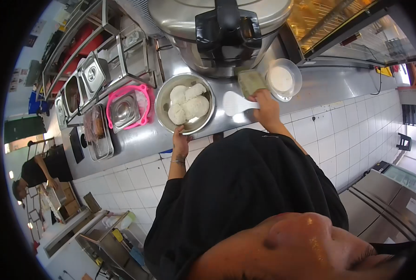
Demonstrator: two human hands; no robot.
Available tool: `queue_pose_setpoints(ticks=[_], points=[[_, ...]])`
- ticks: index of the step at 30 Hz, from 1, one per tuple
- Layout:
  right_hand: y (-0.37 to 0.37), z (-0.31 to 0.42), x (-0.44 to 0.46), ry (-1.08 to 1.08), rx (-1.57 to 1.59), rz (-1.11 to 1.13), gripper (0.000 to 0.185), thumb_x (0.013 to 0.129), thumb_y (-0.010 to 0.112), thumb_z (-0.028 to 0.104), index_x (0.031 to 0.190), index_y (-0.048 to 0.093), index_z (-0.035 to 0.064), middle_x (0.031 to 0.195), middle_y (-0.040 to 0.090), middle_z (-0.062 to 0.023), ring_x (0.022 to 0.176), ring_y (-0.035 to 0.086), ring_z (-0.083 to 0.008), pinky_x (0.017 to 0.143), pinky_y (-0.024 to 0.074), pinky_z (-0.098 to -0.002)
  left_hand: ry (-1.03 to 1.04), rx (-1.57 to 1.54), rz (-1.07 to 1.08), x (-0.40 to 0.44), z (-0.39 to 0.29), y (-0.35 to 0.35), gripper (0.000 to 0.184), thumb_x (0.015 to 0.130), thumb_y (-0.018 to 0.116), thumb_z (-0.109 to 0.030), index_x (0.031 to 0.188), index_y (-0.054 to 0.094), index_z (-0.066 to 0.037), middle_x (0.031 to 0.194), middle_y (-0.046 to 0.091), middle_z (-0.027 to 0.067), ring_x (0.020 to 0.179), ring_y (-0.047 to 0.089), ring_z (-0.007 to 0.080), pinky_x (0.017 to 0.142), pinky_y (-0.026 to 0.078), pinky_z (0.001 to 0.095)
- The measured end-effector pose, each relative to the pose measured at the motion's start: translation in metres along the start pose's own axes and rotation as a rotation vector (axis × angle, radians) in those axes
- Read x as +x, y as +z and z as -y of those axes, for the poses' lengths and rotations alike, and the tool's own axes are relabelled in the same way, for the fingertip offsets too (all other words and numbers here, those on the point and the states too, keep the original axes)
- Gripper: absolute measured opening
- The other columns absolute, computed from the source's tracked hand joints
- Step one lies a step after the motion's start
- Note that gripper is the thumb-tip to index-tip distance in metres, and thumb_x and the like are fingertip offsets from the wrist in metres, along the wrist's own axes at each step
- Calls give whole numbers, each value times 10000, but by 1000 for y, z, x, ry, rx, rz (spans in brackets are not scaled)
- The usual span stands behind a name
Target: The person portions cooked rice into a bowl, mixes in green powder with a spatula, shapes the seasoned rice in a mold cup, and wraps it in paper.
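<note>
Wearer's head (282,247) is nearest the cam, then the black top (245,182). L hand (181,143) has fingers curled on the near rim of the steel bowl (162,99), which sits at the table (324,88) edge w/ white, rice-like mounds (196,108) inside. R hand (267,112) fingers grip a greenish block (251,84); can't tell exact type, nor if they also touch the white paddle (236,102). Risks: bowl could tip off the edge if L grip slips; R hand, v. near the clear tub (296,78), could knock it w/ a careless swing.

White tiles (343,123), steel counter (341,85), metal rack (104,14), steel cabinet (380,198)
</note>
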State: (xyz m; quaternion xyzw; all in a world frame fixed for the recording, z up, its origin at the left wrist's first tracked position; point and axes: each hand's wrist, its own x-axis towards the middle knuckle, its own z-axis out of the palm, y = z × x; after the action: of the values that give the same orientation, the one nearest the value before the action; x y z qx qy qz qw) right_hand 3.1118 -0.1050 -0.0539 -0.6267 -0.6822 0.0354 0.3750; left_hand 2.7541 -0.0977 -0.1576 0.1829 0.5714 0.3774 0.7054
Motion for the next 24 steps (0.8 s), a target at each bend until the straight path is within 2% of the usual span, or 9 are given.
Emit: queue_pose_setpoints(ticks=[2, 6, 10, 12, 13, 16, 17, 21, 24], points=[[-21, -9, -2, -40, 8, -127, 281, 674, 674, -6, 923, 572, 73, 930, 600, -72, 738, 631, -320, 595, 491, -390, -7, 10, 11, -1, -2, 0, 414, 862, 544, -412, 1183, 543, -151, 1116, 621, -14, 970, 569, 133, 746, 428, 328], [-49, -66, -5, 184, -218, -113, 285, 700, 640, -24, 955, 583, 90, 942, 609, -83, 807, 635, -340, 637, 496, -410, -43, 79, -17, 16, 10, -20, 427, 940, 462, -427, 1230, 526, -121, 1144, 613, 31, 954, 580, 144, 761, 491, 328], [-47, -106, -8, 298, -324, -19, 260, 761, 686, 100, 1004, 593, 93, 974, 615, -84, 836, 637, -330, 671, 501, -418, -22, 195, -67, 14, -8, -17, 471, 979, 459, -390, 1288, 486, -36, 1218, 576, 119, 1023, 612, 180, 832, 534, 366], [-61, -77, 14, 418, -368, 28, 272, 796, 702, 178, 1029, 597, 86, 994, 616, -89, 852, 638, -326, 687, 504, -418, 158, 164, -78, 5, -22, -3, 510, 994, 457, -390, 1332, 450, -8, 1258, 558, 145, 1072, 604, 212, 882, 513, 365], [-65, -71, 17, 342, -362, 44, 305, 856, 678, 251, 1086, 587, 73, 1011, 613, -117, 859, 634, -343, 700, 507, -438, 247, 146, -90, 2, -28, -3, 531, 1001, 456, -390, 1354, 433, 6, 1278, 549, 158, 1096, 600, 228, 907, 503, 364], [-58, -71, 17, 221, -273, 94, 295, 895, 634, 232, 1129, 566, 67, 1019, 611, -152, 876, 627, -369, 698, 503, -469, 395, 323, -73, 24, -34, -28, 559, 1026, 419, -389, 1407, 382, 18, 1349, 507, 172, 1093, 603, 272, 943, 468, 344], [-56, -64, 17, 222, -348, 168, 271, 929, 574, 205, 1150, 536, 53, 1045, 608, -190, 885, 631, -402, 703, 502, -492, 293, 282, -103, 31, -36, -35, 549, 1034, 395, -392, 1366, 442, 43, 1291, 558, 188, 1062, 612, 277, 943, 448, 338], [-38, -19, 27, 496, -552, 507, 169, 933, 506, 135, 1073, 517, 41, 925, 672, -188, 800, 670, -415, 675, 524, -505, 374, 550, -100, 44, -65, -42, 536, 1028, 399, -398, 1213, 572, 73, 1087, 659, 201, 1011, 621, 255, 877, 463, 359], [-22, -3, 33, 481, -748, 522, 155, 913, 515, 116, 1056, 530, 57, 828, 691, -173, 753, 692, -387, 629, 547, -480, 374, 637, -80, 42, -82, -37, 522, 1000, 445, -396, 1167, 588, 78, 1011, 662, 146, 887, 619, 191, 795, 473, 318]])
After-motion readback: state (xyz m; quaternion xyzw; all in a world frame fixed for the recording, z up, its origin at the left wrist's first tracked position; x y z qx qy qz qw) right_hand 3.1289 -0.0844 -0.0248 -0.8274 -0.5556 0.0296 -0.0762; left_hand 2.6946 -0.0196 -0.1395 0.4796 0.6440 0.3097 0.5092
